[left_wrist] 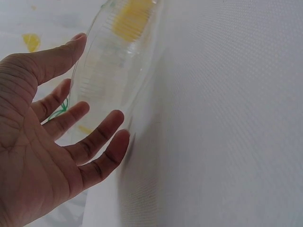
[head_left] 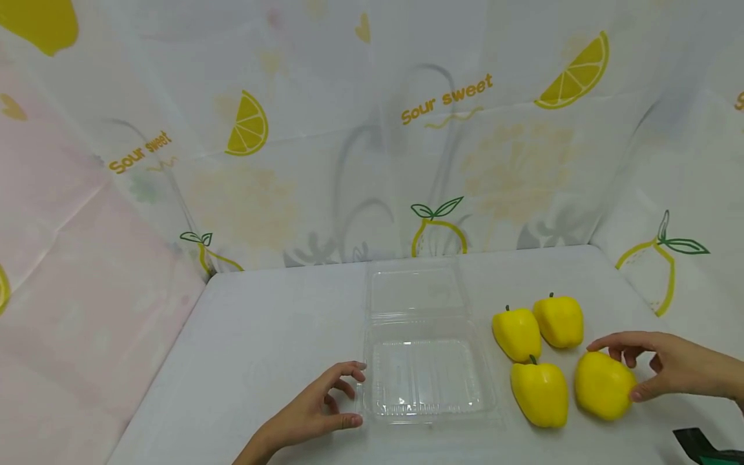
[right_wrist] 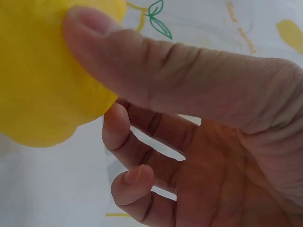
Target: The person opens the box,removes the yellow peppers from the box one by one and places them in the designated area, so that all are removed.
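In the head view my right hand (head_left: pixel 677 365) pinches a yellow bell pepper (head_left: pixel 604 386) at the right, its thumb on the near side and a finger on the far side. The right wrist view shows the thumb against the yellow bell pepper (right_wrist: pixel 38 80), with other fingers curled below it. My left hand (head_left: pixel 322 403) is by the left edge of a clear plastic clamshell container (head_left: pixel 427 420), fingers loosely spread. Seen from the left wrist, the fingers are near the container's side (left_wrist: pixel 102 71); whether they touch it I cannot tell.
Three more yellow bell peppers, one at the front (head_left: pixel 539 395) and two behind (head_left: pixel 517 334), lie between the container and my right hand. The container's lid (head_left: pixel 415 290) lies folded back. A black and green object (head_left: pixel 706 449) shows at the lower right. Printed cloth walls surround the white table.
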A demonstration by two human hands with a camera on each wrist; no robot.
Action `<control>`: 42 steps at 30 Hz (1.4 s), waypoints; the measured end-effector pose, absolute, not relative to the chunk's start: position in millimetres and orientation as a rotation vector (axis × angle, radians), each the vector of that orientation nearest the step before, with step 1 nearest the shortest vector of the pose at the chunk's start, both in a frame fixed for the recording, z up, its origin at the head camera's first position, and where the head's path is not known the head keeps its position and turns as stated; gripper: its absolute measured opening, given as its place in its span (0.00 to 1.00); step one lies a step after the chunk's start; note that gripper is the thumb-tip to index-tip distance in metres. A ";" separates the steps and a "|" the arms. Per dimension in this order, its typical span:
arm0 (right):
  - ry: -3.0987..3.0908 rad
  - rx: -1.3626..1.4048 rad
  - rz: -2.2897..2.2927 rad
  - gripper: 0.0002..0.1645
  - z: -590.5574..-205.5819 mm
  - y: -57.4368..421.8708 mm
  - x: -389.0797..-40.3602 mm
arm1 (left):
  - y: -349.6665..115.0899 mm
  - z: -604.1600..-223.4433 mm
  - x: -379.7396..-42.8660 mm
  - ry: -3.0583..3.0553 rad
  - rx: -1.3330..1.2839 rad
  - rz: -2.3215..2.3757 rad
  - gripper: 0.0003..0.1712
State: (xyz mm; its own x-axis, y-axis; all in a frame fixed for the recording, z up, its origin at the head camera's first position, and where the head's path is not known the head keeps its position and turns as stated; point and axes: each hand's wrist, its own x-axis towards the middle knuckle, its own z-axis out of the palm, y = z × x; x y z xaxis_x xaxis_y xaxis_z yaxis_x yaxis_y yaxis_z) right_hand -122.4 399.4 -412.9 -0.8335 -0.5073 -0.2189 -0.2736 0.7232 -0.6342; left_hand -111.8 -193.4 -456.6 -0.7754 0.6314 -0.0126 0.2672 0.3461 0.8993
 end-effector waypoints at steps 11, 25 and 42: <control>2.507 -0.737 -0.966 0.39 -412.9 394.9 -121.5 | -194.5 -457.9 -111.2 2.251 0.822 1.411 0.41; 2.591 -0.793 -0.978 0.34 -421.7 386.9 -123.7 | -194.6 -456.1 -111.9 2.257 0.914 1.425 0.33; 2.732 -0.627 -0.846 0.25 -412.2 384.1 -125.8 | -194.2 -452.3 -112.3 2.251 0.935 1.409 0.37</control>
